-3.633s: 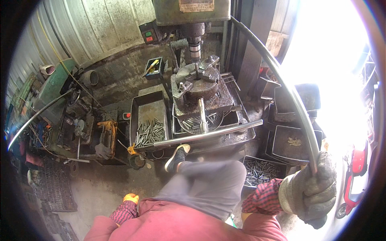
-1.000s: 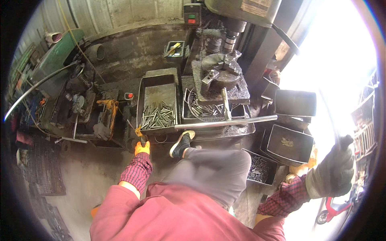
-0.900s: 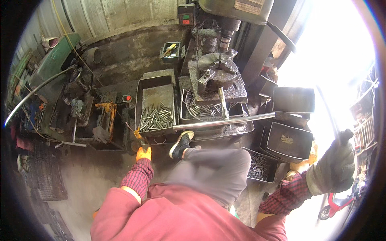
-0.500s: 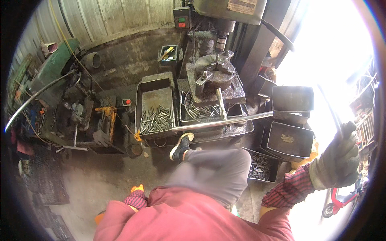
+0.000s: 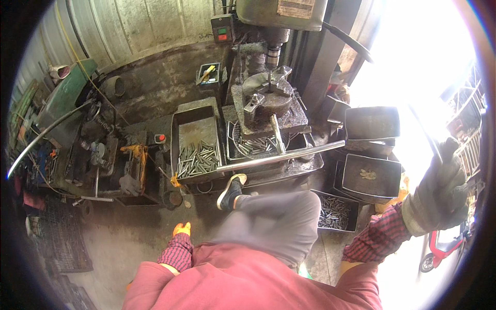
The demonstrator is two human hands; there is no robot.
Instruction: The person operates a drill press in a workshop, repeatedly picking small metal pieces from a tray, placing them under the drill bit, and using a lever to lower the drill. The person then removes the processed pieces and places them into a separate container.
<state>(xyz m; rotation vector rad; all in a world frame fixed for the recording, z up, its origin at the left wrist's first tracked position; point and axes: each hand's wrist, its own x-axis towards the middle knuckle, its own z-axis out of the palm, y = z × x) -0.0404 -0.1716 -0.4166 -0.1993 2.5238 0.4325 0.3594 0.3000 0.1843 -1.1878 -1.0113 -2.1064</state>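
My right hand [image 5: 437,194], in a grey work glove, is raised at the far right. Its fingers are closed round a thin rod-like lever [image 5: 427,133], whose upper part fades into the glare. On the left, my left hand [image 5: 182,229] wears an orange glove and hangs low beside my leg, fingers apart, with nothing visible in it. Ahead stands a drill press with its chuck [image 5: 274,56] above a round jaw fixture [image 5: 269,101]. A metal tray [image 5: 198,126] of short steel pins [image 5: 199,159] lies left of the fixture; more pins lie in a tray underneath.
A long bright bar [image 5: 281,156] crosses in front of the trays. Stacked metal bins [image 5: 373,124] stand right of the press, with a bin of dark pins [image 5: 335,213] on the floor. Another machine [image 5: 98,150] is at the left. A switch box [image 5: 222,29] hangs behind.
My left hand has moved forward, so more of its sleeve shows. My right hand is slightly higher and further right, still at the lever. The whole view has shifted a little.
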